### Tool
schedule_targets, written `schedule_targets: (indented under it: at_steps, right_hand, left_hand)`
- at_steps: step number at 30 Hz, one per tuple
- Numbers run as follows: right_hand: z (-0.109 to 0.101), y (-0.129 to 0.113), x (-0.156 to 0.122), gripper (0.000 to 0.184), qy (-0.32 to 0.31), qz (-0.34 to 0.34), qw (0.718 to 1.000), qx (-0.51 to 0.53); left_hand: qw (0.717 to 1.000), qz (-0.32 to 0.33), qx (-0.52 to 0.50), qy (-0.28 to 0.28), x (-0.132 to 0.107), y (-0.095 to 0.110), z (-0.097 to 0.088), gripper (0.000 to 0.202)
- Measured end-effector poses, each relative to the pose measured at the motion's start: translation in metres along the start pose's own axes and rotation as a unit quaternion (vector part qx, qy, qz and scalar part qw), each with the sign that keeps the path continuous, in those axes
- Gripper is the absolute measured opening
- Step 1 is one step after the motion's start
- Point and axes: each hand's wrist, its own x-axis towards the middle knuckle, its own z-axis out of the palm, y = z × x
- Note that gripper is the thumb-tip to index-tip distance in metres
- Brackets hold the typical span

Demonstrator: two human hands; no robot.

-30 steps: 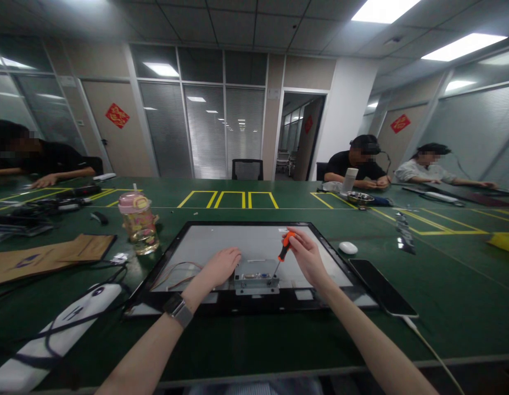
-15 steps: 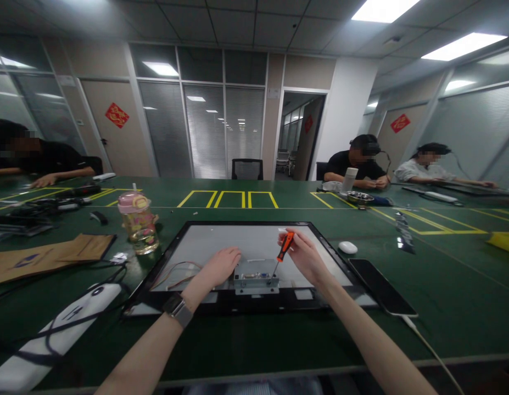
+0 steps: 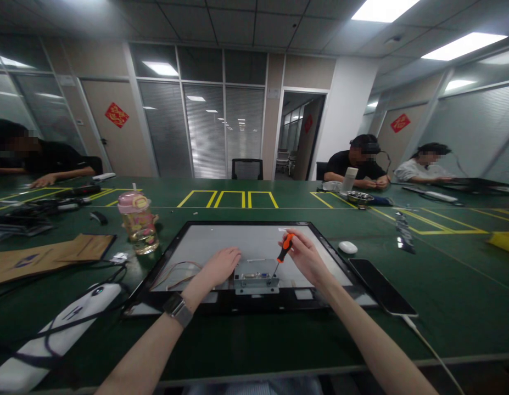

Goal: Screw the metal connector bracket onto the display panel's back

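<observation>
A flat monitor panel [image 3: 188, 238] lies back-up on the green table [image 3: 279, 340] in front of me. A small metal connector bracket [image 3: 256, 277] sits near its front edge, with thin coloured wires [image 3: 174, 274] to its left. My right hand [image 3: 306, 255] is closed on an orange-and-black screwdriver [image 3: 284, 249], whose tip touches the bracket's right end. My left hand [image 3: 221, 264] rests on the panel just left of the bracket, fingers curled down; a watch is on that wrist.
A pink-lidded bottle [image 3: 138, 222], brown cardboard [image 3: 44, 255] and a white device with cables [image 3: 65, 323] lie at left. A white mouse [image 3: 348, 247] and a black phone [image 3: 380, 286] lie at right. Other people sit at the far left and far right.
My right hand and the screwdriver handle shifted very slightly; the tip stays on the bracket. My left hand has not moved.
</observation>
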Motion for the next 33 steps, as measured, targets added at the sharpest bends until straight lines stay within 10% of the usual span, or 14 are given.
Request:
schedule_targets:
  at_steps: [33]
  right_hand:
    - [-0.004, 0.009, 0.000, 0.028, 0.044, -0.117, 0.967, -0.224]
  left_hand:
    - [1.000, 0.001, 0.011, -0.013, -0.001, 0.001, -0.003, 0.035]
